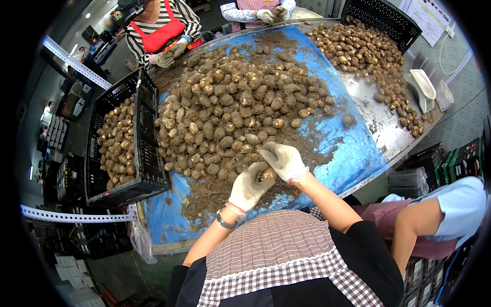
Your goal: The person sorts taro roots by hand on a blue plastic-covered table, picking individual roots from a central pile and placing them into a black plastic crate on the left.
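Note:
My left hand [249, 187], in a dirty white work glove, is wrapped round a small brown taro root [267, 175] close to my body. My right hand [284, 161], gloved the same way, is closed over the far side of that root with its fingers pressed together; its fingertips partly hide what they grip. Just beyond both hands rises a big heap of taro roots [225, 102], brown, hairy and soil-covered. Loose soil and root fibres [215, 197] lie under my hands on the blue sheet [353, 153].
A black crate [148, 128] of taro stands at the left. Cleaner roots [363, 48] spread at the far right, near a tipped black crate [381, 23] and a white scoop [423, 87]. Two gloved co-workers stand across the table; another person's arm [417, 225] is at my right.

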`<state>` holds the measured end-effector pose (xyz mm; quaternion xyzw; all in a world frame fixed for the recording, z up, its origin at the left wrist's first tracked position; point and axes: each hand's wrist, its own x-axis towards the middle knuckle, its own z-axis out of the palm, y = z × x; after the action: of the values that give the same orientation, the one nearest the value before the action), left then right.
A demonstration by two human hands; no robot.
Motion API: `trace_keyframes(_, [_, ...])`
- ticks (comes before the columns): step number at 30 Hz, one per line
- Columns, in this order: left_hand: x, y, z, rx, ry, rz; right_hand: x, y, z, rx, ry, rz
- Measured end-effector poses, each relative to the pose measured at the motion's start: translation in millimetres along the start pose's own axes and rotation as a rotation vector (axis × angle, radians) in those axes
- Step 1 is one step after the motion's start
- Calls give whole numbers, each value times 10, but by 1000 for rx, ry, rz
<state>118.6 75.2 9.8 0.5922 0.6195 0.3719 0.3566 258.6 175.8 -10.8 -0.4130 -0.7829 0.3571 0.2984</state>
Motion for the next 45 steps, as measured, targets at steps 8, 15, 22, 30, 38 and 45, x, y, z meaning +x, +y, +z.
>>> trace_keyframes(8, [20, -38, -66, -548, -10, -330, -54, -77, -85, 279, 10, 78])
trace_keyframes(15, [-3, 111, -45, 30, 10, -93, -161, 94, 72, 131, -8, 193])
trace_keyframes(22, [-3, 99, 29, -196, -4, -19, -21, 184, -39, 516, -146, 412])
trace_keyframes(30, [40, -71, -136, -656, 224, -110, -31, -98, -357, 813, -364, 286])
trace_keyframes(38, [24, 8, -170, -323, 282, -1, -156, -258, -298, 788, -284, 206])
trace_keyframes(45, [48, 32, -151, -53, 428, 209, -169, -292, -311, 715, -185, 144])
